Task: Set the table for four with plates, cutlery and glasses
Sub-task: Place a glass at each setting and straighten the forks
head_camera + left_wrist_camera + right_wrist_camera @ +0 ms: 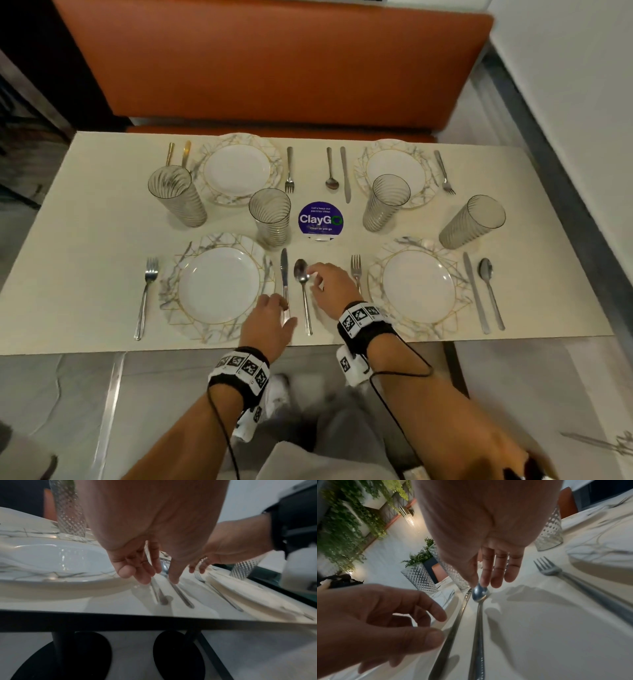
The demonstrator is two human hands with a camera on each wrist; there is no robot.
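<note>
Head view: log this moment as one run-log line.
right hand pinches silver metal spoon by bowl | left hand above silver metal knife, holding nothing

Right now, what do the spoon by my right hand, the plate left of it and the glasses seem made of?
Spoon: polished metal, likely stainless steel, going by its mirror-like bowl. Plate: probably glazed ceramic, glossy white with a marbled, gold-lined rim. Glasses: clear textured glass, possibly plastic; see-through walls.

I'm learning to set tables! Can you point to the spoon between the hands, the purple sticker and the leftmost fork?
spoon (pixel 301 270), head view, on its bowl.
purple sticker (pixel 320 220), head view, on its middle.
fork (pixel 145 301), head view, on its handle.
</note>
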